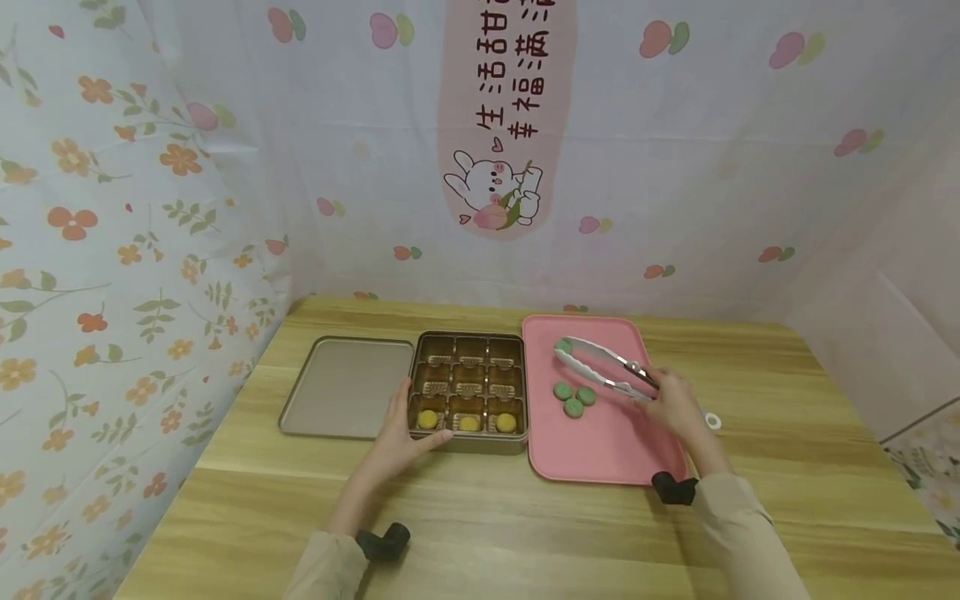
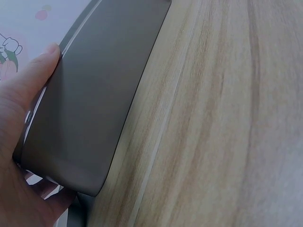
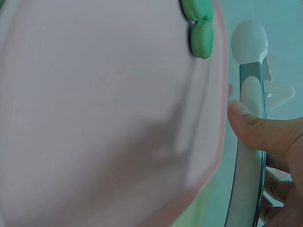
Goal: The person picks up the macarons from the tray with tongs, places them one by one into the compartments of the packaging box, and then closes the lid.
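My right hand (image 1: pixel 670 402) grips the tongs (image 1: pixel 581 368) by their handles above a pink tray (image 1: pixel 592 458). A round green piece (image 1: pixel 563 344) is at the spread white tips; I cannot tell whether they pinch it. Three more green pieces (image 1: pixel 573 407) lie close together on the tray. My left hand (image 1: pixel 397 437) holds the front left corner of a metal box (image 1: pixel 480 445), thumb along the front rim and fingers at the left side. The box has a gold divided insert, with yellow balls (image 1: pixel 428 419) in its front row. In the left wrist view, the thumb touches the box's rim.
A flat metal lid (image 1: pixel 348 387) lies left of the box on the wooden table (image 1: pixel 465 533). The tray stands against the box's right side. A printed cloth (image 1: pixel 337 167) hangs behind the table. Each wrist bears a black mount (image 1: pixel 384 543).
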A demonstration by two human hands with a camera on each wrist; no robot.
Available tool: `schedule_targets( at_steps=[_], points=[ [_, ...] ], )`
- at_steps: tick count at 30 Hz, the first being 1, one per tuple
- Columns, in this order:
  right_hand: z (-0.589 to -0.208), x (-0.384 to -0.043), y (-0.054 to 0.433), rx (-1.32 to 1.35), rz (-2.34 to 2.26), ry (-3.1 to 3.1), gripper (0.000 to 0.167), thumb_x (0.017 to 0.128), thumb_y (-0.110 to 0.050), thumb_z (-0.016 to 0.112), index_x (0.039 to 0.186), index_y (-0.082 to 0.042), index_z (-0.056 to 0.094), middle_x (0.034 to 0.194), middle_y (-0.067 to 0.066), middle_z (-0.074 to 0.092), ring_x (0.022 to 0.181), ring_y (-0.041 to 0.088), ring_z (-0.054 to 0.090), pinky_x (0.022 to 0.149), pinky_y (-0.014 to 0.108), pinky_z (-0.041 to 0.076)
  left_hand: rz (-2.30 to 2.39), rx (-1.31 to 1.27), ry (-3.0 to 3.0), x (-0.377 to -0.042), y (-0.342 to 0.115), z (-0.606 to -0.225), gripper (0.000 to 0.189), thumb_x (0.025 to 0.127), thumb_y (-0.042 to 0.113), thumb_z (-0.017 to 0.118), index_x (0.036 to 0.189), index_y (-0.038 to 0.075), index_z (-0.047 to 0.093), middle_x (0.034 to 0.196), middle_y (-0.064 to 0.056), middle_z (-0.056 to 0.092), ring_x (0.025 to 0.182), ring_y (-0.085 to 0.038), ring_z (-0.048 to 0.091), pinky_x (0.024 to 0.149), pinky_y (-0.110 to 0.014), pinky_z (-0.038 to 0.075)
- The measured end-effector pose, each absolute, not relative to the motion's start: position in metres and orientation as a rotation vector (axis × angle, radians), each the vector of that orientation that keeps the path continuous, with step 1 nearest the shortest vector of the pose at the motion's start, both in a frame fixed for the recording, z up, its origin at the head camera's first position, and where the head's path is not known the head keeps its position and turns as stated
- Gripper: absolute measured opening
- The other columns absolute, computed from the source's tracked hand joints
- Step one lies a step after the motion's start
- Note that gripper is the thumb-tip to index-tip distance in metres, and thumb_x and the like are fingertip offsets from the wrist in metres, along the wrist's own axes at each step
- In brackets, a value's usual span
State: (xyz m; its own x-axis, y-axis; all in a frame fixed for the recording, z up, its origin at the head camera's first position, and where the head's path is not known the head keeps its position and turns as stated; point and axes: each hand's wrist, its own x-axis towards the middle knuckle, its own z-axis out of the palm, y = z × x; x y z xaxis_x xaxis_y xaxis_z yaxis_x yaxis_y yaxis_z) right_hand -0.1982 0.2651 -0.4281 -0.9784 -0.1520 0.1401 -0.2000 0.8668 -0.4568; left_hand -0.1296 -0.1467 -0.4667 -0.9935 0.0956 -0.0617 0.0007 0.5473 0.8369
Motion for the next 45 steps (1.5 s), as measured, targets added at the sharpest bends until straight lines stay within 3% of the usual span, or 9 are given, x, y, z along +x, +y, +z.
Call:
schedule_targets(
  at_steps=[10,31,45],
  points=[
    [-0.420,-0.197,0.259,0.366,0.749,-2.873,0.055,0.072,-0.010,0.075,0.117,0.012,0.054,0.109,0.036,0.054,0.099,0.051,0.050,0.082,0.059,0.041,1.449,0.092,2.679,-0.130,-0.146,-0.465,0.113,0.073,0.049,0.071,0.147,0.011,-0.005,0.153,-0.019,-0.004,0.139,-0.043,0.006,0.108,-0.061,0.017],
    [-0.401,-0.184,0.225,0.507,0.766,-2.870,0.055,0.075,-0.008,0.073,0.122,0.010,0.051,0.112,0.028,0.052,0.102,0.041,0.047,0.081,0.052,0.044,1.444,0.071,2.669,-0.129,-0.145,-0.465,0.113,0.073,0.050,0.071,0.147,0.013,-0.006,0.153,-0.020,-0.004,0.139,-0.044,0.006,0.107,-0.062,0.019],
    [-0.408,-0.188,0.248,0.519,0.536,-2.994,0.056,0.069,-0.009,0.077,0.118,0.008,0.054,0.111,0.030,0.054,0.099,0.045,0.048,0.078,0.057,0.043,1.450,0.073,2.673,-0.129,-0.145,-0.464,0.113,0.073,0.049,0.071,0.147,0.011,-0.006,0.152,-0.021,-0.003,0.138,-0.044,0.006,0.107,-0.062,0.019]
  ],
)
